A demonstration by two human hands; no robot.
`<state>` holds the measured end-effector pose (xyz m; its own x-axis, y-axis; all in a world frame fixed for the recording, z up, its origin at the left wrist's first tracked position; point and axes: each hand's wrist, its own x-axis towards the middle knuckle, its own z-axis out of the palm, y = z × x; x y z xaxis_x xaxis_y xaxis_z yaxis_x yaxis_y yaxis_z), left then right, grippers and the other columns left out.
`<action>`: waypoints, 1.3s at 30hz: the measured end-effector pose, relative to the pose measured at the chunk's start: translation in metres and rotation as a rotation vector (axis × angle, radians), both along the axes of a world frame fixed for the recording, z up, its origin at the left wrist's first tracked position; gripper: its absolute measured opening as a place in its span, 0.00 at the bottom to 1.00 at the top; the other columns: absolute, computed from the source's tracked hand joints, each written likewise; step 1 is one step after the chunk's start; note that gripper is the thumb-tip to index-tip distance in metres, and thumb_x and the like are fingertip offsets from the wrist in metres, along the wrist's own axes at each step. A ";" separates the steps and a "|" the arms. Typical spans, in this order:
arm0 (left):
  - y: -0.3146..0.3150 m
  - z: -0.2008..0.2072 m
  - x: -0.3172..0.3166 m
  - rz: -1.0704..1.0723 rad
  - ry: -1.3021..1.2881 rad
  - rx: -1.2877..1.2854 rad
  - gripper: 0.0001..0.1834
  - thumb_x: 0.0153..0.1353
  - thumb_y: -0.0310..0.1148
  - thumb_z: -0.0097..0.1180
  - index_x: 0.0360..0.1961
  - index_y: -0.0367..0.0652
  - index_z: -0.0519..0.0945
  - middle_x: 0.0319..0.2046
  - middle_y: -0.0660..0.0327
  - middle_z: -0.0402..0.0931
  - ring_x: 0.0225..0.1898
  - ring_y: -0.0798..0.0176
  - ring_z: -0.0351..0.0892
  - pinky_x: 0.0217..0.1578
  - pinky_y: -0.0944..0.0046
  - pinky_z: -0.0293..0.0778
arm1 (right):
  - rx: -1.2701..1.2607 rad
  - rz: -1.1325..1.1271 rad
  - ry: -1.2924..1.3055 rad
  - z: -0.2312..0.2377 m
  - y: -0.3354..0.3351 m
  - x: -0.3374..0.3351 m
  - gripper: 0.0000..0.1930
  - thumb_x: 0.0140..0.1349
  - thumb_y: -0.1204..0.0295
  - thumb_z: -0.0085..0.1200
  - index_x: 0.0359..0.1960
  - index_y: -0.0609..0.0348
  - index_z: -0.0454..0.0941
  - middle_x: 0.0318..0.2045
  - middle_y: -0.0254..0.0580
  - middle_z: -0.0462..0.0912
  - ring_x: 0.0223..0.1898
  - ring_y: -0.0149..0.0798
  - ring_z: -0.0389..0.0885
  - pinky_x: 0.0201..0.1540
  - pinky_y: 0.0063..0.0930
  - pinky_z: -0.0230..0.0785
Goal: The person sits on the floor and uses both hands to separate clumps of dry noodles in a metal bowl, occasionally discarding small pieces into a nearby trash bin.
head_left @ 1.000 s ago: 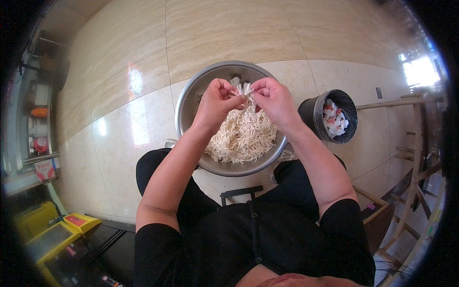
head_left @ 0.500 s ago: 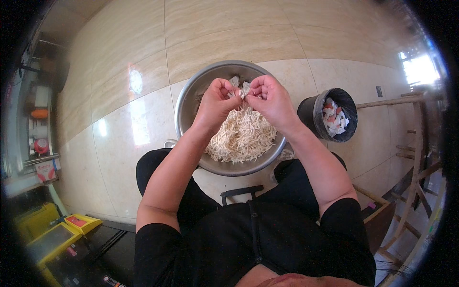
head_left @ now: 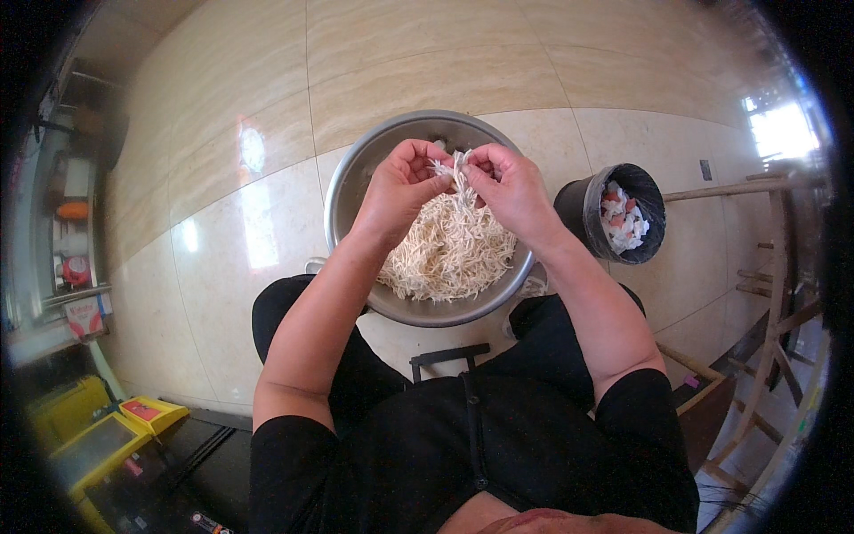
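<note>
Both my hands are raised over the far half of a large round steel basin [head_left: 334, 209]. A heap of pale, thin shreds [head_left: 449, 254] covers much of its bottom. My left hand [head_left: 398, 189] pinches one side of a whitish, stringy piece [head_left: 459, 169] between thumb and fingers. The other side of that piece is pinched in my right hand [head_left: 514, 191], and loose strands hang from it. Its exact kind is hard to tell. The fingers partly hide the basin's far interior.
Right of the basin stands a black lined bin [head_left: 590, 216] with white and reddish scraps inside. A wooden frame with rungs [head_left: 776, 267] is at the far right. Yellow-edged boxes [head_left: 116, 436] lie at lower left, below shelves along the left edge. Pale tiles [head_left: 213, 276] make up the floor.
The piece between my hands was bunched up and now shows as separate upright strands. My right hand has shifted slightly right and down, and my left hand has turned a little.
</note>
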<state>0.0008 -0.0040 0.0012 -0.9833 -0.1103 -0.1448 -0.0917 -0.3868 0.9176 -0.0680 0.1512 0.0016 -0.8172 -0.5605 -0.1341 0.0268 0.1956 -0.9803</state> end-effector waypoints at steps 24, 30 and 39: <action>0.000 0.002 0.000 0.059 -0.023 -0.363 0.18 0.48 0.16 0.56 0.41 0.38 0.69 0.38 0.60 0.72 0.40 0.69 0.73 0.41 0.71 0.72 | 0.025 0.103 -0.003 0.001 -0.002 0.004 0.10 0.55 0.70 0.52 0.32 0.66 0.75 0.20 0.41 0.79 0.21 0.29 0.78 0.23 0.23 0.70; -0.001 -0.001 0.000 0.075 -0.046 -0.323 0.15 0.51 0.20 0.58 0.40 0.38 0.69 0.34 0.62 0.73 0.35 0.70 0.74 0.36 0.71 0.73 | 0.075 0.078 -0.045 0.004 -0.003 0.004 0.11 0.57 0.68 0.50 0.30 0.67 0.75 0.20 0.40 0.78 0.20 0.28 0.77 0.22 0.23 0.70; 0.002 0.005 0.002 0.085 -0.095 -0.176 0.11 0.54 0.25 0.58 0.36 0.39 0.70 0.29 0.63 0.73 0.30 0.71 0.73 0.31 0.72 0.71 | 0.004 0.083 -0.099 0.007 -0.003 0.004 0.10 0.57 0.70 0.50 0.33 0.66 0.74 0.24 0.38 0.78 0.23 0.26 0.76 0.22 0.19 0.69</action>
